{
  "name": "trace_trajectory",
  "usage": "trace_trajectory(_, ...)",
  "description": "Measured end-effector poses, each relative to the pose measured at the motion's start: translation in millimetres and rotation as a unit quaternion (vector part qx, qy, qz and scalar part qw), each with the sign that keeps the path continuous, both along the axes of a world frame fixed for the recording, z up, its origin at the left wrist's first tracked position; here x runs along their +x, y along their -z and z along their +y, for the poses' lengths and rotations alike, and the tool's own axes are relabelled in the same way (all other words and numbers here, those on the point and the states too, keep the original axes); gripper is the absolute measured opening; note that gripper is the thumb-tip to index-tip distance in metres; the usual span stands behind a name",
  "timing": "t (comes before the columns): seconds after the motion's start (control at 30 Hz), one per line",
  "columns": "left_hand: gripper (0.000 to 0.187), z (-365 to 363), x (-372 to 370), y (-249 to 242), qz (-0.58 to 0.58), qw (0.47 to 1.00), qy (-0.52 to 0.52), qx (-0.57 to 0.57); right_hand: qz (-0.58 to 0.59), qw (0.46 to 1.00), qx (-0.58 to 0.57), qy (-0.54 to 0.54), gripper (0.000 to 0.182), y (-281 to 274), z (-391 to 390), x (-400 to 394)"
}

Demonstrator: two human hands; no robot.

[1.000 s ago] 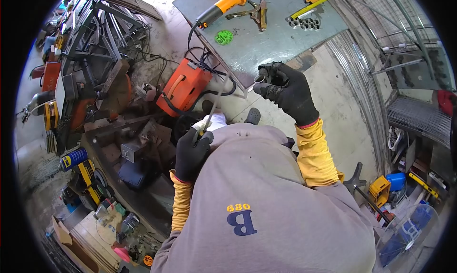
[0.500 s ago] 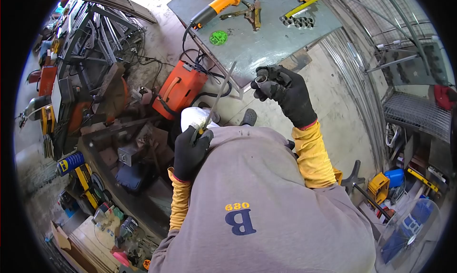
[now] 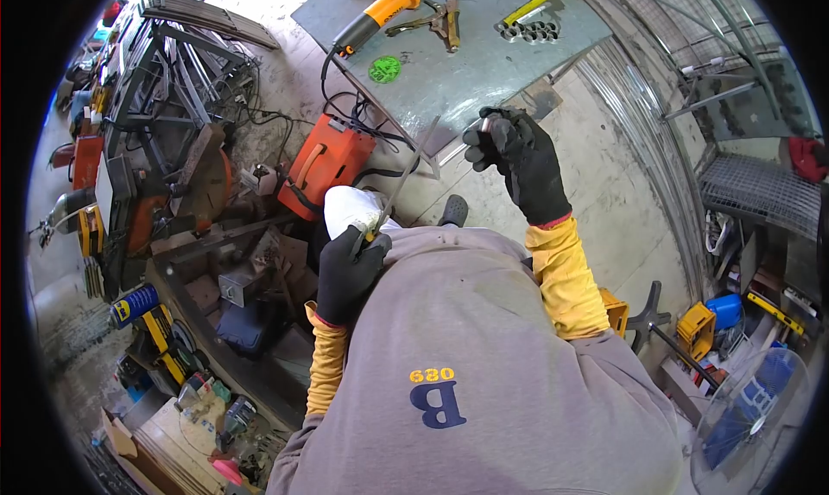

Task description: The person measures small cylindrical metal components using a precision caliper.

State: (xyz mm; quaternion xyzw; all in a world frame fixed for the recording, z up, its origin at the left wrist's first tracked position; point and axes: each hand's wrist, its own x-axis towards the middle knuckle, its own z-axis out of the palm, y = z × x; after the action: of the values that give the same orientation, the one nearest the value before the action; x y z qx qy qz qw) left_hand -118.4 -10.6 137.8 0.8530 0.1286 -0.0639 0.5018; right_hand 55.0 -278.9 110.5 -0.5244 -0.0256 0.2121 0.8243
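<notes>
Far over at the left edge, a cluttered bench (image 3: 186, 262) carries dark metal parts and tools, with a blue spray can (image 3: 134, 303) lying near its lower end and a rack of steel frames (image 3: 177, 72) standing above it. Next along, an orange welding machine (image 3: 326, 162) sits on the concrete floor, black cables looping around it. Just below and right of it, the left hand (image 3: 347, 270), in a black glove over a yellow sleeve, is closed in a fist around the handle end of a thin metal file (image 3: 399, 180); the file slants up and to the right from the fist, its tip ending near the edge of the steel worktable (image 3: 484, 72). On that table lie an orange-and-black angle grinder (image 3: 371, 15), a green disc (image 3: 384, 68), a pair of locking pliers (image 3: 436, 24) and a cluster of short pipe pieces (image 3: 527, 31). Further right, the right hand (image 3: 514, 154), also gloved in black, is raised in front of the table edge with its fingers curled tightly around a short metal tube (image 3: 488, 125), whose pale end shows at the fingertips. The file's tip and the tube are near one another but not touching. At the far right, wire mesh shelving (image 3: 760, 193) holds a red item, and a yellow box (image 3: 695, 331) rests low beside a blue container (image 3: 724, 312).
</notes>
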Motion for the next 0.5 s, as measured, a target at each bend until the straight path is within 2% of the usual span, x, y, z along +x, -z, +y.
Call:
trace_trajectory(0.13,0.014,-4,3,10,0.005,0.999,-0.012,-0.029,0.07,0.997,-0.015,0.028,0.042,36,1,9)
trace_trajectory(0.23,0.017,-3,5,20,0.002,1.0,-0.002,-0.014,0.008,0.995,-0.097,0.015,0.035,48,9,15)
trace_trajectory(0.3,0.018,0,5,35,-0.014,0.997,0.003,0.071,-0.019,0.989,-0.148,-0.002,0.034,41,16,23)
trace_trajectory(0.33,0.018,1,3,43,-0.011,0.998,-0.003,0.063,-0.014,0.984,-0.173,-0.043,0.033,38,19,27)
trace_trajectory(0.4,0.027,2,0,51,0.051,0.992,-0.084,-0.074,-0.001,0.974,-0.207,-0.092,0.032,41,23,34)
trace_trajectory(0.47,0.021,5,-3,60,0.032,0.987,-0.119,-0.106,-0.024,0.96,-0.241,-0.139,0.031,50,35,44)
trace_trajectory(0.5,0.021,7,-7,65,0.067,0.983,-0.127,-0.112,0.012,0.959,-0.247,-0.138,0.029,50,40,46)
